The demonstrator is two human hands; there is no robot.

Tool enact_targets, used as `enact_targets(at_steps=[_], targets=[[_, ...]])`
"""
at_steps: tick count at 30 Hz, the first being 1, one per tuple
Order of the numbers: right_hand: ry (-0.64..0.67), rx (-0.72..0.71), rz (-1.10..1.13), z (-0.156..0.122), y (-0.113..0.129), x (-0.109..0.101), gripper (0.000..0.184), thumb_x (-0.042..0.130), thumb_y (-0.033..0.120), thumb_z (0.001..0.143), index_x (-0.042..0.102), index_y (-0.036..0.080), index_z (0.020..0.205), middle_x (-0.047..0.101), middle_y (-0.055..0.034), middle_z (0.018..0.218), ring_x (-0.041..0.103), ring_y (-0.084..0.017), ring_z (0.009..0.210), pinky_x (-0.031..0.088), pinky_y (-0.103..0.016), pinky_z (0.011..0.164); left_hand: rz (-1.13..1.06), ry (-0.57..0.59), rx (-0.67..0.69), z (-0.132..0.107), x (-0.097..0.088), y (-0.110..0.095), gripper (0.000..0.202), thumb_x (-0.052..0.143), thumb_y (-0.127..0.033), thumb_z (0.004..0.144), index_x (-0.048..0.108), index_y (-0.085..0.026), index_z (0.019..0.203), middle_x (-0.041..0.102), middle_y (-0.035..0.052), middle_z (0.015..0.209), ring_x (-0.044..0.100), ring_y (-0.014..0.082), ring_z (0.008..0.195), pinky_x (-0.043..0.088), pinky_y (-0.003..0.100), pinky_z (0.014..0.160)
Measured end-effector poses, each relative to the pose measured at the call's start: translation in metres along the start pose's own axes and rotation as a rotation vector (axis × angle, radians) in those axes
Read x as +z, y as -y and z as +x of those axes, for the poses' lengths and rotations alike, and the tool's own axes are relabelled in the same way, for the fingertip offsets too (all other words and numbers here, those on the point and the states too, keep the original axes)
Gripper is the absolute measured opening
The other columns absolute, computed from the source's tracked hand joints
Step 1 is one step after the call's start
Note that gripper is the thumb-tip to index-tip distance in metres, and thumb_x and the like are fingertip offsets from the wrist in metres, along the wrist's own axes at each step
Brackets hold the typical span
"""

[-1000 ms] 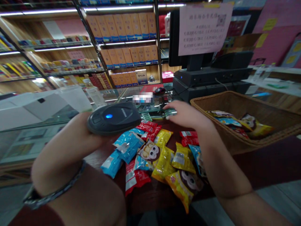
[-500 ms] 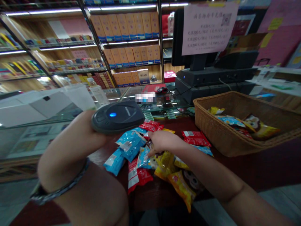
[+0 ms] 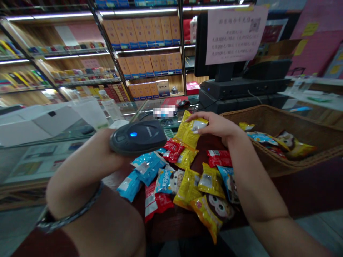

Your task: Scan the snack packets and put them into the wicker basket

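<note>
My left hand (image 3: 106, 151) is wrapped round a dark barcode scanner (image 3: 140, 137) with a lit blue light, its front end facing right; most of the fingers are hidden beneath it. My right hand (image 3: 215, 125) pinches a yellow snack bag (image 3: 189, 132) by its right edge, lifted in front of the scanner's front end. Beneath, the brown counter bears a loose pile: blue snack bags (image 3: 151, 166), a red snack bag (image 3: 158, 201), a blue-and-white bag (image 3: 169, 180) and several yellow bags, one with a cartoon face (image 3: 211, 210).
To the right stands a wicker basket (image 3: 252, 116) with more snack bags inside. Behind it are a monitor (image 3: 202, 43) bearing a pink paper sign and a mouse (image 3: 184, 103). White boxes (image 3: 32, 125) and a clear bottle (image 3: 111, 107) occupy the glass counter at left.
My right hand has risen from the pile and now holds up a yellow snack bag near the scanner. The scanner has shifted slightly right and down in view.
</note>
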State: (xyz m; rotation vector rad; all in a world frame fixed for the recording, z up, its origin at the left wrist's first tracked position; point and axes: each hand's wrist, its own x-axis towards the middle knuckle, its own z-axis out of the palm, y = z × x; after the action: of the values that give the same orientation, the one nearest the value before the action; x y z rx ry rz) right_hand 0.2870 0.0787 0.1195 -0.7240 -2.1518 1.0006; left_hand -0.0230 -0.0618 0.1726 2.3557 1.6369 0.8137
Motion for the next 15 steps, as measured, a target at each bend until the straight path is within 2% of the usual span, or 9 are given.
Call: enact_targets(at_steps=[3, 5, 10, 15], targets=[[0.018, 0.010, 0.115, -0.0012, -0.0049, -0.0048, 0.065, 0.074, 0.013, 0.064, 0.063, 0.024, 0.127, 0.063, -0.0034, 0.131, 0.063, -0.023, 0.110, 0.052, -0.033, 0.095, 0.014, 0.046, -0.013, 0.0016, 0.0010, -0.0014, 0.027, 0.065, -0.038, 0.071, 0.078, -0.017, 0.082, 0.076, 0.0020, 0.073, 0.066, 0.0199, 0.068, 0.059, 0.031, 0.065], [0.023, 0.007, 0.129, -0.0005, -0.0080, -0.0044, 0.069, 0.075, 0.011, 0.062, 0.062, 0.026, 0.128, 0.063, -0.0025, 0.132, 0.064, -0.023, 0.111, 0.053, -0.034, 0.095, 0.023, 0.067, -0.012, 0.0028, 0.0021, -0.0024, 0.027, 0.063, -0.035, 0.071, 0.078, -0.017, 0.084, 0.077, 0.0023, 0.075, 0.065, 0.0193, 0.067, 0.058, 0.030, 0.063], [-0.010, -0.028, 0.029, 0.0008, -0.0102, 0.0002, 0.072, 0.077, 0.012, 0.063, 0.061, 0.028, 0.132, 0.063, -0.0021, 0.133, 0.064, -0.023, 0.113, 0.053, -0.034, 0.097, 0.003, 0.107, -0.034, 0.0040, 0.0047, -0.0043, 0.035, 0.063, -0.028, 0.070, 0.078, -0.020, 0.101, 0.080, 0.0026, 0.091, 0.069, 0.0222, 0.075, 0.060, 0.034, 0.073], [-0.003, -0.102, -0.103, 0.0020, -0.0100, -0.0015, 0.069, 0.077, 0.016, 0.066, 0.060, 0.023, 0.133, 0.061, -0.0055, 0.137, 0.060, -0.024, 0.119, 0.049, -0.035, 0.102, -0.014, 0.060, -0.016, 0.0017, 0.0057, -0.0039, 0.026, 0.066, -0.035, 0.070, 0.079, -0.026, 0.091, 0.080, 0.0015, 0.085, 0.070, 0.0242, 0.073, 0.062, 0.035, 0.068]])
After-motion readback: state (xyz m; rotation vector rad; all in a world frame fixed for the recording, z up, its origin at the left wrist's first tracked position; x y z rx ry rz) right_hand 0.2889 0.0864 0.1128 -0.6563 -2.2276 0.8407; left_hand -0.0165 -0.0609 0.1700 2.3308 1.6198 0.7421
